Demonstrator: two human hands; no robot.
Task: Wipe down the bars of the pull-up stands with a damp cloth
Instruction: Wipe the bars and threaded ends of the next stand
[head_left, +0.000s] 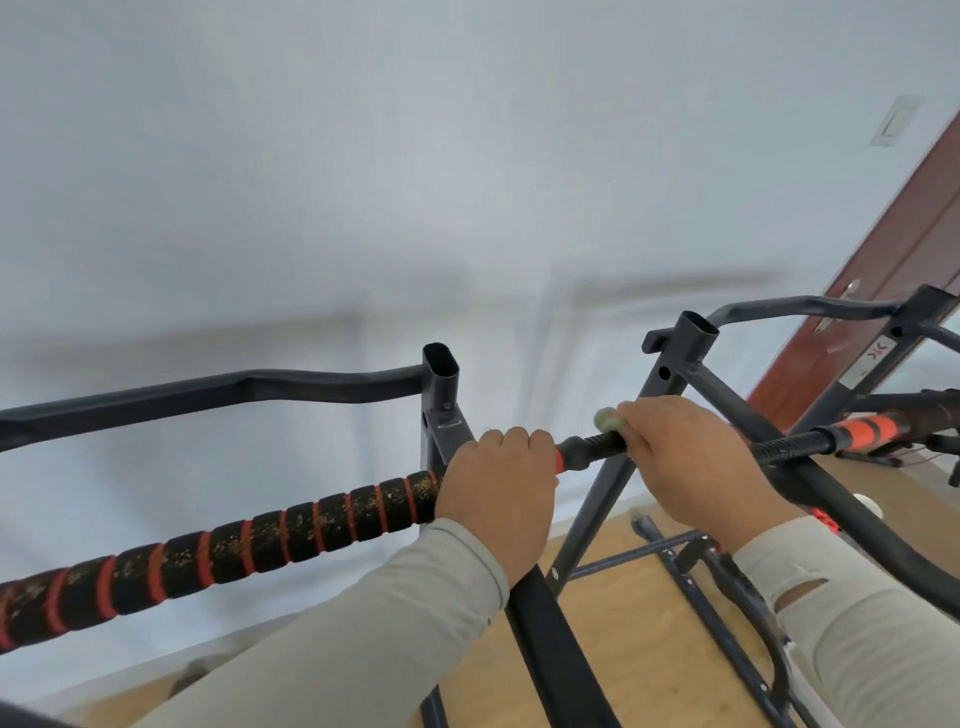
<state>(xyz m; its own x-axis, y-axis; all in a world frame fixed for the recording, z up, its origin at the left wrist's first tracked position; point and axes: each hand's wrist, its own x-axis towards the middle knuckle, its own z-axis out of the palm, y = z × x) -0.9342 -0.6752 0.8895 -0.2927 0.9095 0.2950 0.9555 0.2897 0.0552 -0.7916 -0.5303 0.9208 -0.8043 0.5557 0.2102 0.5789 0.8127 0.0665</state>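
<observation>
Foam grip (218, 551): left hand (496, 501) clasps | cloth (605, 420) mostly hidden, right hand (691, 462) grips.

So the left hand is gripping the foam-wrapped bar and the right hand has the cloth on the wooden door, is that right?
Not quite. In the head view the right hand holds the cloth on the bare threaded bar, not on the wooden door. The left hand does grip the foam-wrapped bar.
</observation>
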